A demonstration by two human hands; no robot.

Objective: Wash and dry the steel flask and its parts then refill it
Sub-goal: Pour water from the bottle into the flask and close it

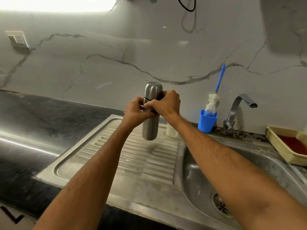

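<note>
A steel flask [150, 128] with its steel cap [153, 89] on top is held upright in the air above the ribbed steel draining board [126, 156]. My left hand [135, 112] wraps the flask's body from the left, just under the dark seam below the cap. From the right, my right hand [165, 103] grips the flask at the same height, its fingers over the cap's lower edge. The flask's middle is hidden by both hands.
The sink basin [199, 178] with its drain [221, 205] lies to the right, with a tap [239, 107] behind it. A blue cup [206, 121] holds a blue-handled bottle brush [211, 103]. A small clear bottle [171, 130] stands behind the flask. A yellow tray [282, 146] sits far right.
</note>
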